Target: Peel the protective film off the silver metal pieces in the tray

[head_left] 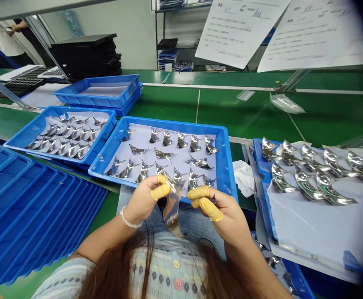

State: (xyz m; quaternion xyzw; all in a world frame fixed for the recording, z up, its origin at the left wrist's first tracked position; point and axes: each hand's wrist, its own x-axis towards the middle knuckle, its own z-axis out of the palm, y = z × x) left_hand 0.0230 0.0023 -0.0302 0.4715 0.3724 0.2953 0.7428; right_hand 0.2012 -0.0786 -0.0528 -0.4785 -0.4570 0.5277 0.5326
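My left hand (pixel 142 199), with yellow finger cots, pinches the upper end of a curved, mirror-polished metal piece (pixel 172 203), which hangs down over my lap. My right hand (pixel 214 209) is close beside that piece, also wearing yellow finger cots. Its fingers are closed, and a small dark bit (pixel 213 199) shows between them, too small to name. Just beyond my hands lies a blue tray (pixel 156 124) lined with pale sheet, holding several similar pointed metal pieces (pixel 167 138) in rows.
A second blue tray (pixel 60 124) of metal pieces stands to the left, and a larger-pieced blue tray (pixel 262 166) to the right. Stacked blue trays (pixel 28 199) lie at lower left. A white cloth (pixel 244 178) sits by the middle tray. Green benches run ahead, with papers hanging above.
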